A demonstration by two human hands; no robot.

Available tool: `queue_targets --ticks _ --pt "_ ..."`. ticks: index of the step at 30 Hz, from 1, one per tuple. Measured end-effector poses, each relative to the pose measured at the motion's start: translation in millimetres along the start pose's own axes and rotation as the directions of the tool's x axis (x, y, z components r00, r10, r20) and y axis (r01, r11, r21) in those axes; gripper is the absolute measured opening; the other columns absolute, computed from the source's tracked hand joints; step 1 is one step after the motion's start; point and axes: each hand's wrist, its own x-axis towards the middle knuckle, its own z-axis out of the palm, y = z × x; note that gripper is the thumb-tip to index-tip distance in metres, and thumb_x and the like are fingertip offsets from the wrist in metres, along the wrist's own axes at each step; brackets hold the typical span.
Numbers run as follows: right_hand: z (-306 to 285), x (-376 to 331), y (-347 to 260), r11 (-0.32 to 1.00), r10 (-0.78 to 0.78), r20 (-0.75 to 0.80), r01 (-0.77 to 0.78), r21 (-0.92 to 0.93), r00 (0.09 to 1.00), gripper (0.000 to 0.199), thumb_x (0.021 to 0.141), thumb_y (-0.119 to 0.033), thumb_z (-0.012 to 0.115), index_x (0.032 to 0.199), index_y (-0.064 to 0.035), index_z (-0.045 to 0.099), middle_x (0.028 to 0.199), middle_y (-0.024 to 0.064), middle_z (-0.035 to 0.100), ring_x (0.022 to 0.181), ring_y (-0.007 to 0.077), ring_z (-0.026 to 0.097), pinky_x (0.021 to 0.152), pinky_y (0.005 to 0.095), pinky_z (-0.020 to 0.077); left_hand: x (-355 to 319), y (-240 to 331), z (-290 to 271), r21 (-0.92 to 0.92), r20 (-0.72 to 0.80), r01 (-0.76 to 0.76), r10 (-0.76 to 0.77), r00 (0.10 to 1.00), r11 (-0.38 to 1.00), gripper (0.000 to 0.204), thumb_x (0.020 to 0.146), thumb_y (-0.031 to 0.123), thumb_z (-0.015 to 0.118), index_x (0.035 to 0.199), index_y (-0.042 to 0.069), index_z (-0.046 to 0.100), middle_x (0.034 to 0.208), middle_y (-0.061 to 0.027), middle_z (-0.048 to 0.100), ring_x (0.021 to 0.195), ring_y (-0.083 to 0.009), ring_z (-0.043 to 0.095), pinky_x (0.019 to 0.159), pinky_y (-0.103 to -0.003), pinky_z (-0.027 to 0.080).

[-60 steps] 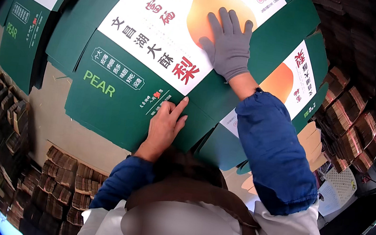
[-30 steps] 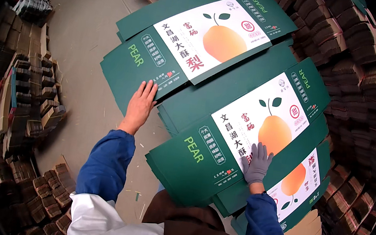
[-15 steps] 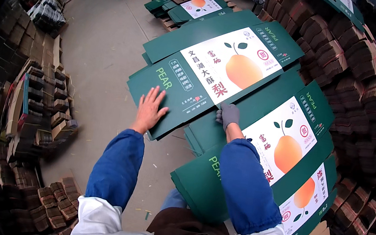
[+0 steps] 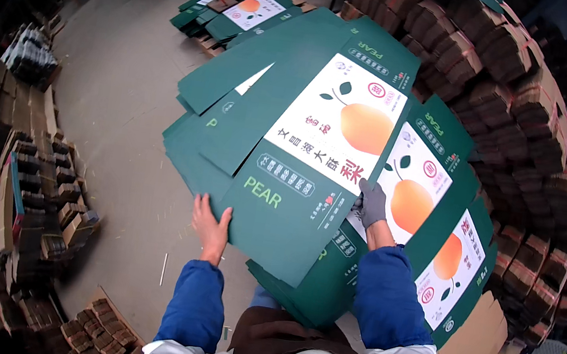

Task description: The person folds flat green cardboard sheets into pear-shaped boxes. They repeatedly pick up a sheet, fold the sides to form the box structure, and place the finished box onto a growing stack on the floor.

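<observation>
A flattened dark green carton (image 4: 298, 179) with a white panel and an orange fruit picture is lifted and tilted in front of me. My bare left hand (image 4: 210, 223) grips its lower left edge. My right hand (image 4: 370, 202), in a grey glove, grips its right edge. Under it lies a fanned pile of matching green flat cartons (image 4: 429, 226) on the concrete floor (image 4: 127, 104). More of the same cartons overlap to the left beneath the lifted one.
Stacks of brown cardboard pieces (image 4: 526, 102) line the right side, and others (image 4: 32, 163) stand on the left. Another small pile of green cartons (image 4: 241, 12) lies farther ahead. A plain brown sheet (image 4: 474, 341) lies at lower right.
The top carton has come up off the pile and swung toward me. My right hand shifted from its near corner to its right edge; my left now holds the lower left edge.
</observation>
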Motion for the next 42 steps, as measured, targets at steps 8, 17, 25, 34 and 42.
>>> queue_targets --ticks 8,17,25,34,42 --pt "-203 -159 78 0.967 0.209 -0.326 -0.243 -0.07 0.922 0.024 0.091 -0.029 0.064 0.096 -0.0073 0.053 0.061 -0.0015 0.045 0.043 0.0097 0.043 0.038 0.0268 0.0384 -126 36 18 -0.382 0.512 0.462 -0.233 0.827 0.8 0.029 0.088 0.018 0.07 0.106 -0.002 0.059 0.078 -0.0037 0.061 0.067 -0.0112 0.054 0.064 -0.026 0.048" --pt "-230 -161 76 0.98 0.163 -0.377 -0.194 -0.044 0.912 0.025 0.093 -0.029 0.061 0.093 -0.0057 0.052 0.059 -0.0001 0.047 0.044 0.0097 0.045 0.04 0.0275 0.0405 -145 53 39 -0.23 0.618 0.248 -0.056 0.784 0.941 0.023 0.086 0.02 0.07 0.095 0.001 0.063 0.069 -0.0103 0.061 0.061 -0.0201 0.056 0.061 -0.034 0.047" --pt "-186 -110 78 0.983 0.098 -0.32 -0.141 -0.116 0.942 0.031 0.091 -0.029 0.064 0.084 -0.0025 0.049 0.061 0.0039 0.051 0.045 0.0116 0.048 0.04 0.0279 0.0387 -110 28 45 -0.289 0.508 0.244 -0.067 0.859 0.926 0.021 0.087 0.017 0.069 0.092 -0.001 0.061 0.071 -0.0093 0.062 0.063 -0.0171 0.056 0.062 -0.034 0.047" --pt "-226 -133 60 0.886 0.255 -0.116 -0.28 -0.369 0.96 0.053 0.09 -0.047 0.056 0.11 0.0026 0.055 0.074 0.016 0.065 0.06 0.0258 0.065 0.059 0.0384 0.0542 -102 17 70 -0.225 0.383 0.122 -0.028 0.923 0.967 0.025 0.092 0.018 0.065 0.098 -0.004 0.056 0.084 -0.0098 0.062 0.074 -0.016 0.055 0.07 -0.033 0.048" --pt "-535 -345 213 0.618 -0.396 -0.786 -0.496 -0.611 0.475 0.047 0.089 -0.04 0.056 0.127 -0.012 0.052 0.127 0.0104 0.053 0.116 0.0313 0.052 0.093 0.0463 0.0429 -178 141 65 0.114 0.325 -0.673 0.613 0.72 0.731 0.04 0.092 0.013 0.058 0.128 -0.001 0.05 0.131 -0.0196 0.05 0.121 -0.0376 0.047 0.1 -0.044 0.039"
